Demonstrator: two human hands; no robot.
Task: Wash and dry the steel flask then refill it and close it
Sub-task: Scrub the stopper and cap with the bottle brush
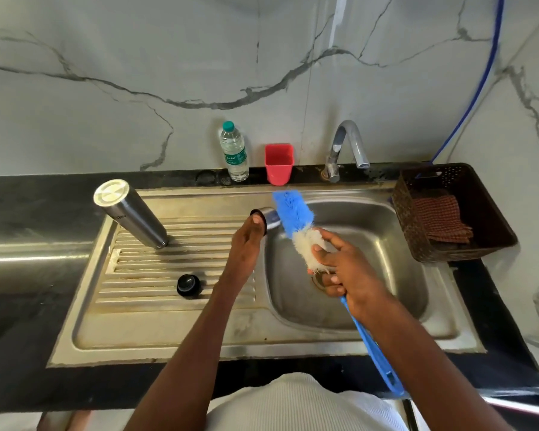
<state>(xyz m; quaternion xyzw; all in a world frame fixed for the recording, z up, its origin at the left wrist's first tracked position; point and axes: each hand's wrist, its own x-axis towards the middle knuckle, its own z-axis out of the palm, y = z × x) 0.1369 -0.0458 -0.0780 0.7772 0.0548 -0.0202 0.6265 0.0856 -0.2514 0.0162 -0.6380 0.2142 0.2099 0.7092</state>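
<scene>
The flask (131, 213) stands upside down on the drainboard (156, 269), well left of both hands and touched by neither. Nearer, a black stopper (188, 285) lies on the ribs. The left hand (246, 241) pinches the steel cap (267, 219) at its rim, over the left edge of the sink (371, 244). The right hand (339, 265) grips the brush (296, 225) at its white bristles, fingers curled round it, the blue head touching the cap. To scrub well, I judge the cap should stay tilted over the basin, turning while the bristles work inside and out. Behind stand 1 bottle (234, 152), 1 red cup (279, 164) and the tap (347, 147); a basket (479, 244) holds a cloth (442, 217).
</scene>
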